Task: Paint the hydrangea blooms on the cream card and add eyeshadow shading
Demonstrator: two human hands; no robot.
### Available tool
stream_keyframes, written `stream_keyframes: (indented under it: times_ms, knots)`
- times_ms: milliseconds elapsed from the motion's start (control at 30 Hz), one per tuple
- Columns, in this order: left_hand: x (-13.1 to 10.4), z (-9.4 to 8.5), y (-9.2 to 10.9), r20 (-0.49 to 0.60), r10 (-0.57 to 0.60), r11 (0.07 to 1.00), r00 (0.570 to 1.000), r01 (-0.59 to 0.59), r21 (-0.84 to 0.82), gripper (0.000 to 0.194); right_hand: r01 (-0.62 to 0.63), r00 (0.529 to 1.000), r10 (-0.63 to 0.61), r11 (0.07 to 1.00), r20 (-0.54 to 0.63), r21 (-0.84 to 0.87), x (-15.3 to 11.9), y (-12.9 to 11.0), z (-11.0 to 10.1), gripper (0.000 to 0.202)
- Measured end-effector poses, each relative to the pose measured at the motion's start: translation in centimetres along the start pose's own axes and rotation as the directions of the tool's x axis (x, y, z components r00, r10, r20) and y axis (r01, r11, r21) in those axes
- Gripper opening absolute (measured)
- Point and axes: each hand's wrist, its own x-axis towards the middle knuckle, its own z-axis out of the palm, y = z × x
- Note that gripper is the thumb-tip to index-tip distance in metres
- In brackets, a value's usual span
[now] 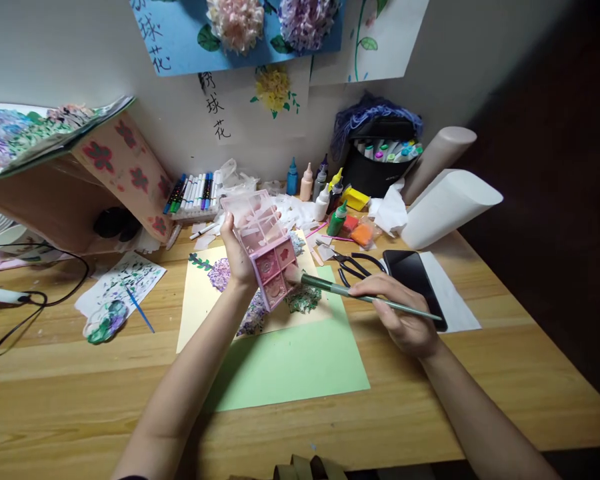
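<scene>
My left hand holds a small pink makeup palette tilted up, its clear lid hinged open behind the pans. Several square pans of pinkish powder face me. In my right hand is a makeup brush with a green handle, pinched between thumb and fingers. Its soft bristles meet the right side of the palette, over a pan. Beneath both lie a cream sheet with crumpled paper flowers and a light green sheet. The palette hides part of the flowers.
Scissors and a phone lie right of the sheets. Paint bottles, markers and a black pen bag stand at the back. A painted cardboard box, a blue paintbrush and a cable are left.
</scene>
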Motion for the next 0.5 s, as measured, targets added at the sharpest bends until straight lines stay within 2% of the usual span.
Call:
stream_keyframes:
  times_ms: [133, 267, 367, 500]
  knots:
    - [-0.14, 0.26, -0.07, -0.005, 0.023, 0.999, 1.0, -0.023, 0.035, 0.057, -0.038, 0.997, 0.041, 0.998, -0.066, 0.043, -0.25, 0.35, -0.23, 0.021]
    - [-0.3, 0.72, 0.07, -0.026, 0.032, 0.997, 0.999, -0.03, 0.073, 0.057, -0.052, 0.999, 0.052, 0.999, -0.002, 0.005, -0.24, 0.34, -0.26, 0.021]
    - [-0.29, 0.95, 0.09, -0.039, 0.03, 0.998, 0.999, -0.027, 0.065, 0.059, -0.027, 0.998, 0.03, 0.998, -0.058, 0.058, -0.2, 0.06, -0.11, 0.023]
    - [0.22, 0.96, -0.27, -0.036, 0.038, 0.999, 0.999, -0.036, 0.041, 0.058, 0.056, 0.995, -0.062, 0.995, 0.072, 0.083, -0.11, -0.37, 0.1, 0.025]
